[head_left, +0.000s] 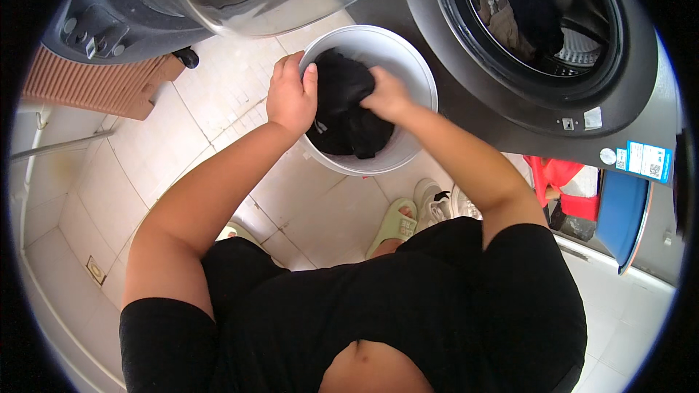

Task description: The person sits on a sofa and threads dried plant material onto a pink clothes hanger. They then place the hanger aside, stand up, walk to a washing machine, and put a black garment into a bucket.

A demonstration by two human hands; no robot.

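Observation:
A white bucket [417, 51] stands on the floor in front of me with black clothing [342, 91] bunched inside it. My left hand [293, 94] is closed on the bucket's left rim, its thumb toward the inside. Reaching into the bucket from the right, my right hand [387, 96] grips the black clothing; its fingertips are partly hidden by the fabric. To the right, the washing machine drum [582, 51] holds more laundry [510, 11], black and greyish-brown. The machine's round door [269, 0] hangs open above the bucket.
A brown ribbed washboard-like panel [102, 84] lies at the left beside a grey appliance [124, 14]. Pale sneakers [431, 202] and my green slippers [397, 225] are below the bucket. A blue basin [622, 215] and a red item [557, 178] sit under the machine's right side.

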